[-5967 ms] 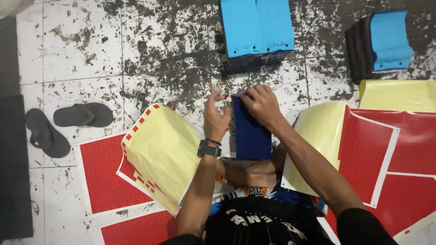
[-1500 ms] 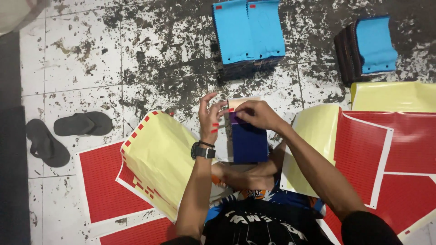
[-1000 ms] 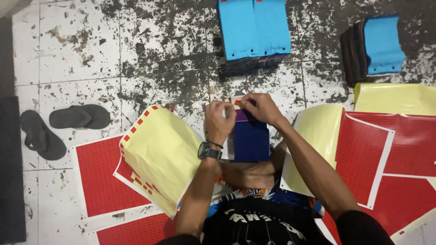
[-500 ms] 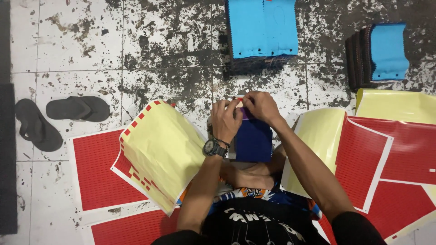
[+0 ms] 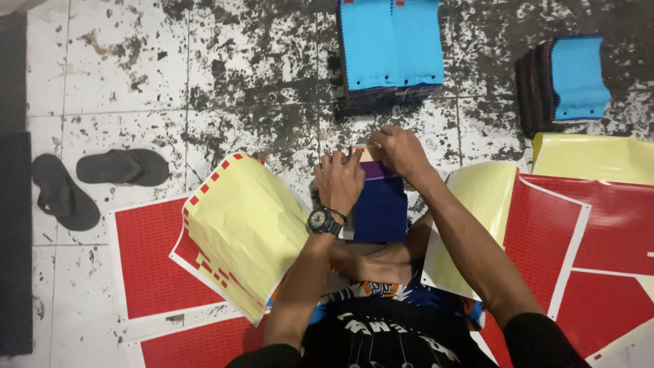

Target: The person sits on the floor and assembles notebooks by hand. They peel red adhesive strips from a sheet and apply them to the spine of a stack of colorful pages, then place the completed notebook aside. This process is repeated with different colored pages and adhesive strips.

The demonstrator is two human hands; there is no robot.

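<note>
A dark blue folded cloth piece (image 5: 381, 208) lies on my lap, in front of me. My left hand (image 5: 339, 178), with a black wristwatch, rests on its upper left edge, fingers curled. My right hand (image 5: 398, 150) pinches the cloth's top edge, where a small light strip with a red tip shows between both hands' fingertips. What exactly the fingers hold there is too small to tell. A curled yellow backing sheet with red squares along its border (image 5: 245, 228) lies just left of my left arm.
Red sticker sheets (image 5: 153, 262) lie on the tiled floor at left, with more red sheets (image 5: 586, 245) and yellow backings at right. A stack of light blue cloth pieces (image 5: 390, 48) sits ahead, another stack (image 5: 569, 82) far right. Two black sandals (image 5: 88, 180) lie at left.
Both hands have stayed at the cloth's top edge; my left hand's fingers came down from raised to pressing beside the right hand. The view drifted slightly.
</note>
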